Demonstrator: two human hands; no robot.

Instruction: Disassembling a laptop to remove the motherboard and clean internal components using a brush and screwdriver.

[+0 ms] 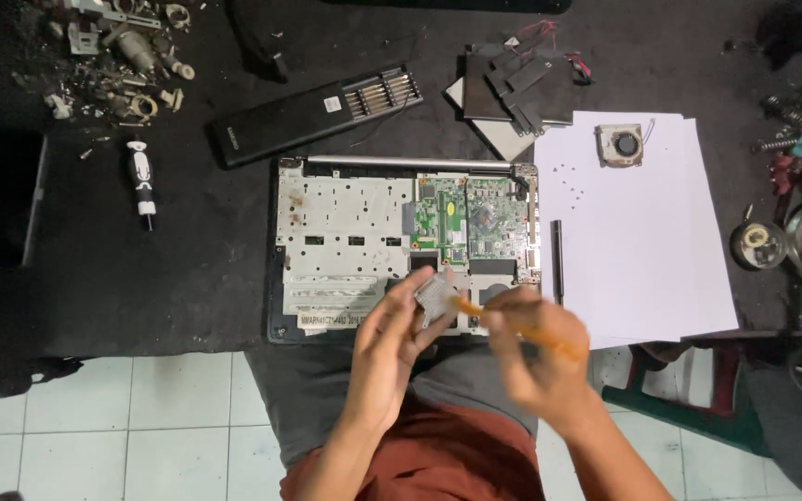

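Observation:
An opened laptop base (pixel 345 232) lies on the black work surface, its metal plate and green circuit board (pixel 475 218) exposed. Over its near edge my left hand (pixel 387 348) holds a small silvery finned metal part (pixel 436 295) between fingers and thumb. My right hand (pixel 536 357), blurred by motion, grips a thin orange tool (pixel 512 325) whose tip touches the metal part.
White paper sheets (pixel 642 241) at right carry a small fan (pixel 620 146) and tiny screws. A black pen (pixel 557 260) lies beside the laptop. A screwdriver bit case (pixel 317 111), a white-handled screwdriver (pixel 141 181), black plastic pieces (pixel 517 88) and scrap metal parts (pixel 118 56) lie behind.

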